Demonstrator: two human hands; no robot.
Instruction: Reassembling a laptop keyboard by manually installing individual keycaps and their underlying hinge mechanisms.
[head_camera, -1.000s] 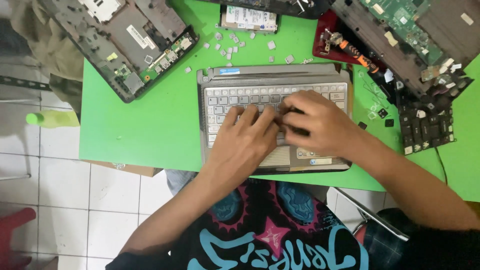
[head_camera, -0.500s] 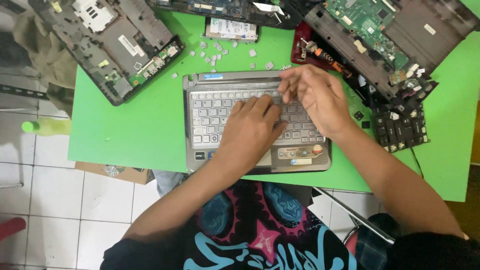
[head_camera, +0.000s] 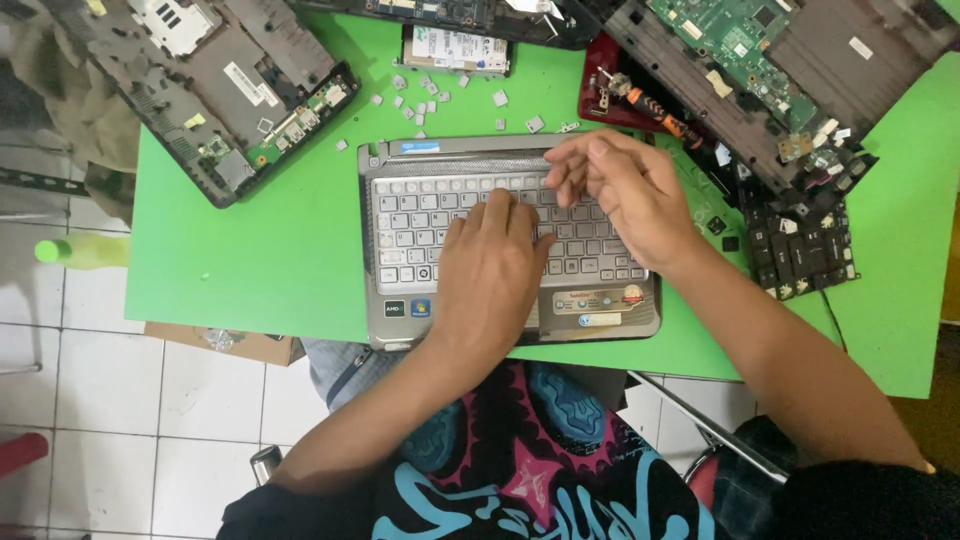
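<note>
A silver laptop base with a light grey keyboard lies on the green table in front of me. My left hand rests flat on the middle of the keyboard, fingers together, holding nothing. My right hand hovers over the keyboard's upper right part, its fingers curled and bunched near the top key row. Whether they pinch anything is hidden. Several small loose grey key caps lie scattered on the table just beyond the laptop.
A gutted dark laptop shell sits at the far left, a bare drive at the back. On the right are a green circuit board, an orange-handled screwdriver and a black keyboard piece. A green bottle stands off the table's left edge.
My right hand has lifted off the keys and moved up toward the top row. My left hand stays on the keyboard's middle. The view has shifted, so the laptop appears more central.
</note>
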